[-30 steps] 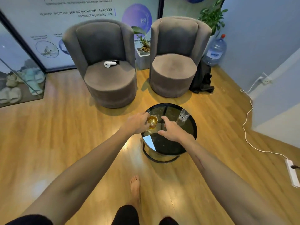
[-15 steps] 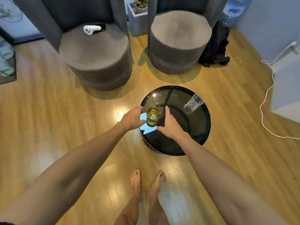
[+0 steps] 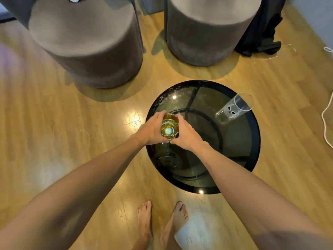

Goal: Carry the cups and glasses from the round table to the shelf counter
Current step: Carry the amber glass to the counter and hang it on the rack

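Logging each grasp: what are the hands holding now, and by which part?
Both hands, left hand and right hand, clasp the amber glass by its side walls.

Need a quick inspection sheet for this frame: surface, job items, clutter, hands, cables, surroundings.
Surface: round black glass table, glossy, on wood floor.
Job's things: amber glass with yellow liquid, held; clear tall glass upright near the table's right edge.
Clutter: nothing seen on the table.
Grippers: left hand and right hand both cupping the amber glass.
Cables: white cord on the floor, right.
Surroundings: two grey armchairs, black cloth, bare feet.
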